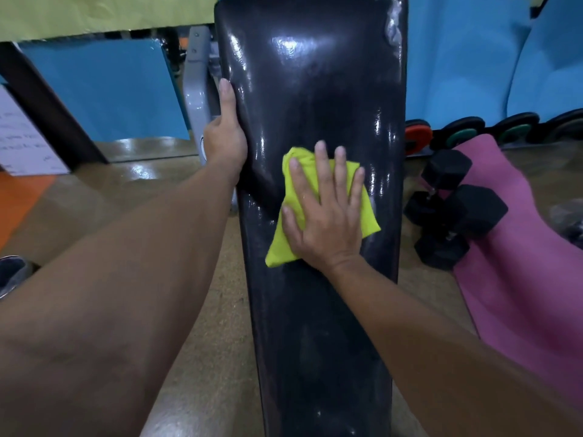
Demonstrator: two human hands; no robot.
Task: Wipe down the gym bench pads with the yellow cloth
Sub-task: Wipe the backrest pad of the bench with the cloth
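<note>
Nearest the camera, the lower stretch of the black bench pad (321, 342) is seen dull and matt, with no wet gleam. Farther up, at about the middle of the pad's length and toward its right edge, the yellow cloth (367, 216) is pressed flat against the vinyl by the right hand (325, 212), whose fingers are straight and spread over the fabric; nothing is gripped, the cloth being merely held down by the palm. At the left edge of the pad, a little farther on, the left hand (225, 137) is wrapped round the rim, thumb laid along the top surface, so that the pad is steadied. Beyond both hands the upper part of the pad shines with streaky highlights, which suggests it is already damp. The wiping stroke itself is judged to be the step in hand. The next move is judged to call for the cloth to be drawn down toward the near end under steady pressure, and the edges covered too. To the right, on the floor, black dumbbells (454, 209) and a pink mat (517, 263) are seen.
</note>
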